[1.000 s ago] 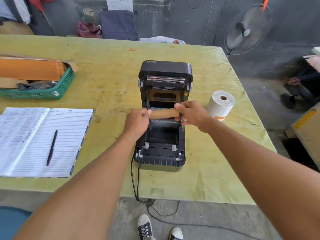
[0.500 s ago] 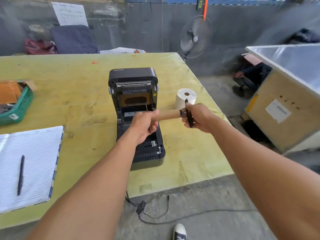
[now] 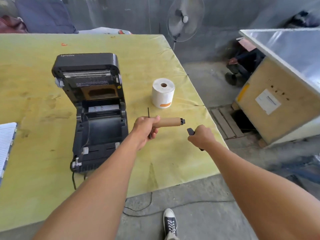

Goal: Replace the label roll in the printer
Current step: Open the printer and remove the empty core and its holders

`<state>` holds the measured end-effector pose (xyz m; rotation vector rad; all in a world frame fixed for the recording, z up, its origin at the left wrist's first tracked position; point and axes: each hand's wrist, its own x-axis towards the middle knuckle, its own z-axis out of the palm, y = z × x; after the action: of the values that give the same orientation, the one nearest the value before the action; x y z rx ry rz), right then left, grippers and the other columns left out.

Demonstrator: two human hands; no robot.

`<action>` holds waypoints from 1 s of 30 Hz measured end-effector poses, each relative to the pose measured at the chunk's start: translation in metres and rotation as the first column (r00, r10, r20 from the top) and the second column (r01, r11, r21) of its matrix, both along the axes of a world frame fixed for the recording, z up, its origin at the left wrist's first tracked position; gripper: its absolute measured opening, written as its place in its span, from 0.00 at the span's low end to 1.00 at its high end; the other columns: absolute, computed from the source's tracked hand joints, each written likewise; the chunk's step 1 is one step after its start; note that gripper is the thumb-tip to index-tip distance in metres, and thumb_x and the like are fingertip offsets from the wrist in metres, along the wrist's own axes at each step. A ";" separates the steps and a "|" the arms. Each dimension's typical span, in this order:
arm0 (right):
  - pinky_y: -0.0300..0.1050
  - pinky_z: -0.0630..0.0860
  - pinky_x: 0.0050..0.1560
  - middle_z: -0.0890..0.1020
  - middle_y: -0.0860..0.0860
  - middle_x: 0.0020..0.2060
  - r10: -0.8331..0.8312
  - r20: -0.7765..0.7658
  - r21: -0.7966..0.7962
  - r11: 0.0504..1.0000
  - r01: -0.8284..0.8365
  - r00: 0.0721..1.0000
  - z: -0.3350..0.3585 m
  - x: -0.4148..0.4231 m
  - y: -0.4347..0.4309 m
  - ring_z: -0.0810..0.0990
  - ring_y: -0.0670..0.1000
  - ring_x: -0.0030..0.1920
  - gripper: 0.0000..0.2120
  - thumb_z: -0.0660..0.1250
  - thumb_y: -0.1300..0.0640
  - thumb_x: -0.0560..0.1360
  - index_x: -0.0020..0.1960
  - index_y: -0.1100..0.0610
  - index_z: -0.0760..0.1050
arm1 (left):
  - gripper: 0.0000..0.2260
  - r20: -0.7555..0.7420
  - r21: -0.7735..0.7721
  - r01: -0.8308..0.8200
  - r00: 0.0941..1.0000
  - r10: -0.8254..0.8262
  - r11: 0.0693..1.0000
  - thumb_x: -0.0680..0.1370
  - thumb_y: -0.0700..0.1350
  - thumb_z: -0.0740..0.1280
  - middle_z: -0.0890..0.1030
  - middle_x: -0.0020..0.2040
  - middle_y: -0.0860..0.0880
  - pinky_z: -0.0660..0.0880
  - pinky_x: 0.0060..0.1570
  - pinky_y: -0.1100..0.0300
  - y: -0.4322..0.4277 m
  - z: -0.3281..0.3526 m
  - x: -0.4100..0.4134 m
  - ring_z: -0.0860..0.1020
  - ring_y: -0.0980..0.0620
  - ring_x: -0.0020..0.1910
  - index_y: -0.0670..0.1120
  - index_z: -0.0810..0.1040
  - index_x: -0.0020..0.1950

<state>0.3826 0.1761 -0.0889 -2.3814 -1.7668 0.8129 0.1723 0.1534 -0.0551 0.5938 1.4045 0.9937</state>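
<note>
The black label printer (image 3: 97, 108) stands on the yellow table (image 3: 34, 80) with its lid up and its roll bay bare. To its right, above the table, my left hand (image 3: 144, 130) grips the left end of an empty brown cardboard core (image 3: 168, 122); a black spindle tip sticks out of the core's right end, and a thin black disc shows edge-on at my fist. My right hand (image 3: 201, 138) holds a black end cap (image 3: 190, 131), a short gap right of that tip. A full white label roll (image 3: 163, 93) stands upright beyond my hands.
An open lined notebook (image 3: 6, 144) lies at the table's left edge. The printer's cable (image 3: 138, 207) trails over the concrete floor near my shoe (image 3: 170, 223). A foil-topped crate (image 3: 284, 87) stands right of the table, a floor fan (image 3: 183, 19) behind it.
The core came out of the printer and moved right. My right hand pulled the black end cap off the spindle; a gap now separates them. The view swung right.
</note>
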 end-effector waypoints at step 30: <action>0.46 0.77 0.39 0.81 0.52 0.41 -0.460 -0.847 -0.339 0.854 0.394 0.267 0.012 0.023 0.092 0.83 0.51 0.42 0.08 0.63 0.54 0.83 0.52 0.57 0.78 | 0.03 -0.047 -0.157 -0.257 0.966 0.253 0.953 0.80 0.43 0.66 0.78 0.43 0.47 0.66 0.24 0.65 0.032 -0.026 0.014 0.73 0.56 0.31 0.46 0.77 0.52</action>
<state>0.4055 0.2681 -0.0773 -1.5981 -0.5674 1.6259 0.1868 0.1853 -0.0812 0.3099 1.5969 1.0640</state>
